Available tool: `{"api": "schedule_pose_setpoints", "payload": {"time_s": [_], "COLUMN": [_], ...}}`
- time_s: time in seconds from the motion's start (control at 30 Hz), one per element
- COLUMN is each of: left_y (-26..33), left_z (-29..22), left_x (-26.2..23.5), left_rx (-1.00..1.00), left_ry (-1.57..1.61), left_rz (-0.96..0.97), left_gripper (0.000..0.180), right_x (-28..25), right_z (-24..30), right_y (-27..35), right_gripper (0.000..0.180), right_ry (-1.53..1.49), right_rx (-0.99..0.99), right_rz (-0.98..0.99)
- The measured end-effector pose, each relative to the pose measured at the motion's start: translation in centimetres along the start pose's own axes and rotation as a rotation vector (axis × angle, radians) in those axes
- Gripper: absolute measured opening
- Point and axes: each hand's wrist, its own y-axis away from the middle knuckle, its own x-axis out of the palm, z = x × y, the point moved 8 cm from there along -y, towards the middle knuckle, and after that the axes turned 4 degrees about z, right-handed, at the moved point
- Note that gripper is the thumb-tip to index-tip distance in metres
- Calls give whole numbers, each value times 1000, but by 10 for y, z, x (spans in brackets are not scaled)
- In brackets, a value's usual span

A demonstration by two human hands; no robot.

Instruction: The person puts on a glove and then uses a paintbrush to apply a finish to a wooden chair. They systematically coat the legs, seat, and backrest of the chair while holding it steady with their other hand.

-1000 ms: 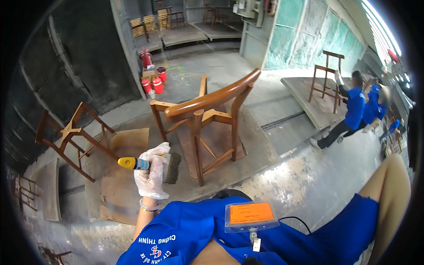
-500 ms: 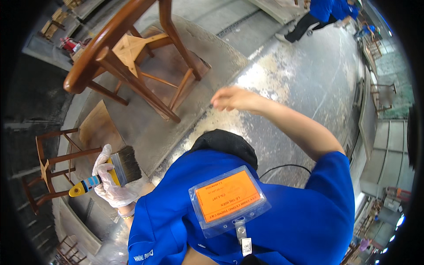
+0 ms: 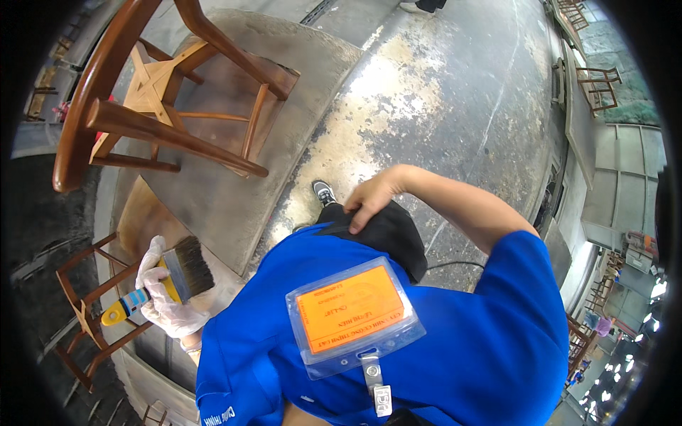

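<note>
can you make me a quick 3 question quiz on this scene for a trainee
1. True or false: the left hand wears a white glove.
2. What does the left hand grip? A) a spray gun B) a paint brush with a yellow and blue handle C) a rag
3. What does the bare right hand rest on?

Key
1. True.
2. B; its dark bristles point up and to the right in the picture.
3. The black trousers at the person's thigh, below the orange badge holder. The wooden chair on the round grey platform is touched by neither hand.
</note>
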Motion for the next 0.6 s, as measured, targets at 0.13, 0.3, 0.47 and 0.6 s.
{"api": "schedule_pose_setpoints", "payload": {"time_s": [0.13,0.3,0.47,0.6], "left_y": [-17,-45,-53,-51], "left_z": [-20,-29,-45,-25], "left_x": [23,72,120,136], "left_rx": [172,209,383,260], "left_ry": [-61,49,30,170], "left_rz": [162,326,530,517], "left_gripper": [28,21,9,8], "right_x": [33,90,131,65], "right_z": [-26,-85,-146,-171], "right_y": [36,64,18,-7], "right_gripper": [65,85,69,61], "right_ry": [-80,-340,-269,42], "right_rx": [146,225,31,88], "right_rz": [-80,-90,-244,-132]}}
